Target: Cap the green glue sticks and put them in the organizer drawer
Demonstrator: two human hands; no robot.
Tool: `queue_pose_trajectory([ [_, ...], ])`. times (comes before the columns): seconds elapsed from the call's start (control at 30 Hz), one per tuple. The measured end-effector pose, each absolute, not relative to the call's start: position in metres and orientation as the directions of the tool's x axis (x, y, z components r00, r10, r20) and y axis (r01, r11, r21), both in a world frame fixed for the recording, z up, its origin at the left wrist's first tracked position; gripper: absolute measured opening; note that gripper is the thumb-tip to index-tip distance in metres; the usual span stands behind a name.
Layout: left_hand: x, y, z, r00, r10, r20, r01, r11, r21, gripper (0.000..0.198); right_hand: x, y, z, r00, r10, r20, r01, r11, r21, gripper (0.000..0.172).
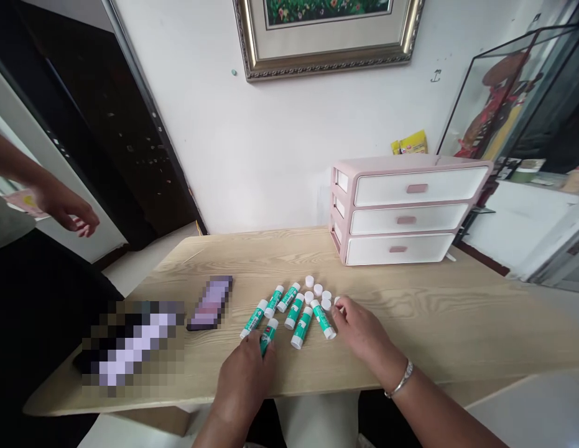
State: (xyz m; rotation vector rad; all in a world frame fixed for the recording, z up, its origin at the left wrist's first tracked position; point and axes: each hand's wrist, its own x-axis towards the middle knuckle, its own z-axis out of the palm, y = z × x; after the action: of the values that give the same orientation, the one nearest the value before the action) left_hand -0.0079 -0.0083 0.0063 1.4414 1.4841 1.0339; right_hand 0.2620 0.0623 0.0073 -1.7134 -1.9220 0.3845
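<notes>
Glue sticks point(289, 308) lie in a loose fan on the desk point(457, 311), caps off, their open ends pointing away from the person, so each one sits within easy reach of both hands. The loose white caps point(317, 291) cluster just beyond the sticks' far ends, near the right hand, which keeps them handy for that side. The left hand point(247, 373) rests on the desk with its grip closed around one stick point(268, 333), whose green body and red mark poke out past the fingers; it is held low and flat, steadied against the wood. The right hand point(359, 326) lies beside the rightmost stick point(323, 320), fingertips pinching a cap point(336, 301) at the edge of the cluster. A pink drawer unit point(405, 211) stands at the back of the desk, well apart from the sticks. At far left, another person's hand point(65, 208) hangs in the air, clear of the desk.
</notes>
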Motion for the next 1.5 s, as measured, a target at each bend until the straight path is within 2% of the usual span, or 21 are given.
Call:
queue_pose_trajectory([
  [0.07,-0.010,-0.013,0.009,-0.129,0.992,0.011,0.345,0.034,0.938,0.014,0.271,0.069,0.006,-0.040,0.979,0.200,0.821,0.147,-0.551,0.024],
  [0.1,-0.010,-0.015,0.009,-0.143,0.990,0.020,0.266,0.018,0.964,0.015,0.275,0.071,0.007,-0.054,0.981,0.185,0.821,0.149,-0.551,0.027],
  [0.2,-0.008,-0.021,0.010,-0.016,1.000,0.023,-0.058,-0.024,0.998,0.016,0.280,0.077,0.010,-0.154,0.978,0.140,0.833,0.205,-0.514,0.036],
  [0.3,-0.002,-0.026,0.012,0.132,0.991,0.011,-0.188,0.015,0.982,0.013,0.281,0.082,0.011,-0.246,0.959,0.143,0.825,0.284,-0.488,0.025],
  [0.37,0.001,-0.029,0.015,0.152,0.988,-0.003,-0.169,0.029,0.985,0.014,0.282,0.083,0.012,-0.259,0.953,0.156,0.813,0.302,-0.497,0.021],
  [0.47,0.005,-0.032,0.017,0.145,0.989,-0.004,-0.132,0.023,0.991,0.025,0.279,0.076,0.023,-0.241,0.952,0.188,0.770,0.305,-0.560,0.030],
  [0.63,0.009,-0.032,0.016,0.178,0.984,-0.006,-0.004,0.007,1.000,0.040,0.260,0.046,0.051,-0.273,0.930,0.244,0.430,0.345,-0.834,0.042],
  [0.83,0.013,-0.035,0.024,0.232,0.972,0.027,0.095,-0.051,0.994,0.042,0.235,0.021,0.067,-0.409,0.878,0.247,0.177,0.342,-0.923,0.040],
  [0.97,0.016,-0.043,0.038,0.188,0.979,0.084,0.214,-0.124,0.969,0.044,0.223,0.014,0.064,-0.437,0.854,0.283,0.151,0.379,-0.913,0.039],
  [1.2,0.014,-0.049,0.045,0.199,0.970,0.140,0.349,-0.203,0.915,0.041,0.219,0.004,0.062,-0.424,0.837,0.345,0.261,0.478,-0.839,0.033],
  [1.5,0.015,-0.051,0.043,0.252,0.950,0.186,0.302,-0.260,0.917,0.034,0.217,-0.008,0.066,-0.483,0.757,0.440,0.344,0.626,-0.700,0.032],
])
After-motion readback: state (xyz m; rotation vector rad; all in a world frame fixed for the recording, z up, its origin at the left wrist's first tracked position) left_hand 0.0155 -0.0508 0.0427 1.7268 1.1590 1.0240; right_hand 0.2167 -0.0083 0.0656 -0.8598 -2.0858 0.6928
